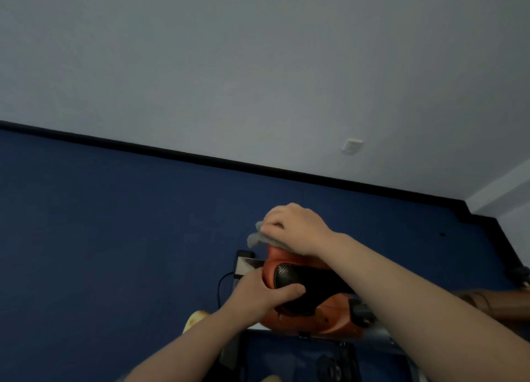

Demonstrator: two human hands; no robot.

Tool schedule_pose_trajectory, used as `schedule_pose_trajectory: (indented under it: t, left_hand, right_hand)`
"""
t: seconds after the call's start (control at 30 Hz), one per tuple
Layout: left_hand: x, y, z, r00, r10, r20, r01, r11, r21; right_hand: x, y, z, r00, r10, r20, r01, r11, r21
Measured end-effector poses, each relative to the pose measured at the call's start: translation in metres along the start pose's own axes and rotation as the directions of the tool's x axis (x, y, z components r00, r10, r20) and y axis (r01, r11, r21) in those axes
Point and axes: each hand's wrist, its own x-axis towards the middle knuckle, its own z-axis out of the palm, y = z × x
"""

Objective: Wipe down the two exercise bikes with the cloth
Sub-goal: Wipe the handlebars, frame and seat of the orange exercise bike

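- Two hands worked low in the frame's centre: our right hand (292, 226) curled its fingers over the grey cloth (256, 236), pressing it on the far end of the orange bike (329, 324) body.
- Our left hand (258, 294) gripped the black perforated saddle (304, 284), thumb over its top, steadying it.
- We judged firm, overlapping strokes best, the cloth kept flat and refolded when soiled.
- Only one bike showed, against blue floor (114, 223) beneath the pale wall (258, 66).

One orange-and-black exercise bike (312, 304) shows at the lower centre of the frame. One crumpled grey cloth (256, 236) lies just above it. Two bare hands appear: the left hand (266, 292) and the right hand (295, 228). One white wall socket (352, 145) sits right of centre.
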Motion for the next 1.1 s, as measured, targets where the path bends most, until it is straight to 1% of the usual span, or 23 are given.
schedule_pose_trajectory:
  t: [0.07,0.1,0.13,0.17,0.2,0.23,0.3,0.33,0.4,0.43,0.47,0.5,0.57,0.6,0.63,0.7,0.77,0.8,0.87,0.93,1.0,1.03,1.1]
  left_hand:
    - [0.000,-0.001,0.000,0.999,0.020,-0.026,-0.020,1.000,0.011]
    - [0.001,-0.001,0.001,0.999,0.041,-0.034,-0.041,0.999,0.008]
    - [0.001,-0.001,0.001,0.998,0.053,-0.033,-0.054,0.999,-0.008]
    - [0.002,-0.001,0.001,0.998,0.055,-0.032,-0.056,0.998,-0.027]
    - [0.002,-0.001,0.000,0.999,0.045,-0.025,-0.046,0.998,-0.039]
    - [0.002,-0.001,0.000,0.999,0.030,-0.012,-0.030,0.999,-0.045]
    - [0.002,-0.002,0.000,1.000,0.008,0.001,-0.008,0.998,-0.059]
    - [0.002,-0.003,0.000,1.000,0.004,0.003,-0.004,0.998,-0.056]
    - [0.002,-0.003,0.000,1.000,0.016,0.002,-0.016,0.999,-0.035]
    - [0.002,-0.003,0.000,1.000,0.022,0.002,-0.022,0.999,-0.034]
    - [0.003,-0.002,-0.001,1.000,0.019,0.006,-0.019,0.999,-0.039]
    - [0.003,0.000,-0.001,1.000,0.010,0.009,-0.010,0.999,-0.043]
    - [0.002,0.001,-0.001,1.000,0.005,0.022,-0.005,0.999,-0.040]
    - [0.002,0.000,-0.001,1.000,0.009,0.025,-0.008,0.999,-0.036]
    - [0.002,0.000,-0.001,1.000,0.010,0.024,-0.009,0.999,-0.034]
    - [0.002,-0.003,0.000,1.000,0.016,0.025,-0.015,0.999,-0.050]
    - [0.003,-0.004,-0.001,1.000,0.008,0.031,-0.006,0.998,-0.055]
    - [0.004,-0.004,-0.001,0.999,-0.001,0.035,0.003,0.998,-0.055]
    - [0.004,-0.004,-0.002,0.999,-0.007,0.048,0.010,0.998,-0.069]
    - [0.004,-0.003,-0.002,0.998,-0.008,0.059,0.012,0.997,-0.073]
    - [0.004,-0.003,-0.002,0.998,-0.012,0.054,0.015,0.998,-0.058]
    - [0.005,-0.004,-0.002,0.999,-0.010,0.044,0.012,0.999,-0.045]
    - [0.007,-0.003,-0.003,0.999,-0.009,0.038,0.010,1.000,-0.029]
  right_hand:
    - [-0.010,-0.006,0.015,0.983,-0.183,-0.029,0.177,0.974,-0.138]
    - [-0.016,-0.005,0.017,0.965,-0.262,-0.011,0.258,0.955,-0.147]
    - [-0.017,-0.001,0.014,0.959,-0.284,0.006,0.282,0.951,-0.128]
    - [-0.014,0.004,0.009,0.967,-0.254,0.003,0.253,0.962,-0.102]
    - [-0.008,0.005,0.005,0.985,-0.173,-0.009,0.172,0.983,-0.068]
    - [-0.002,0.006,0.003,0.999,-0.044,-0.032,0.044,0.999,-0.018]
    - [0.005,-0.004,0.006,0.975,0.208,-0.083,-0.203,0.977,0.069]
    - [0.003,-0.009,0.012,0.968,0.207,-0.140,-0.208,0.978,0.009]
    - [-0.013,-0.014,0.028,0.973,-0.013,-0.231,-0.022,0.989,-0.148]
    - [-0.020,-0.009,0.029,0.973,-0.094,-0.212,0.061,0.986,-0.157]
    - [-0.022,-0.003,0.025,0.978,-0.100,-0.182,0.083,0.992,-0.098]
    - [-0.020,0.005,0.018,0.988,-0.012,-0.157,0.015,1.000,0.021]
    - [-0.009,0.017,0.012,0.955,0.285,-0.079,-0.260,0.936,0.237]
    - [-0.006,0.019,0.013,0.921,0.387,-0.054,-0.360,0.895,0.264]
    - [-0.006,0.017,0.015,0.907,0.416,-0.059,-0.393,0.890,0.231]
    - [-0.016,0.013,0.024,0.952,0.282,-0.120,-0.272,0.958,0.090]
    - [-0.023,0.017,0.020,0.994,0.067,-0.082,-0.060,0.994,0.088]
    - [-0.022,0.025,0.012,0.999,0.042,-0.025,-0.038,0.987,0.159]
    - [-0.013,0.036,0.002,0.986,0.150,0.071,-0.165,0.942,0.292]
    - [-0.009,0.034,0.005,0.965,0.252,0.072,-0.261,0.949,0.174]
    - [-0.015,0.020,0.018,0.978,0.204,-0.039,-0.204,0.979,-0.016]
    - [-0.021,0.013,0.024,0.989,0.125,-0.078,-0.129,0.991,-0.045]
    - [-0.026,0.012,0.023,0.996,0.001,-0.091,-0.002,1.000,-0.004]
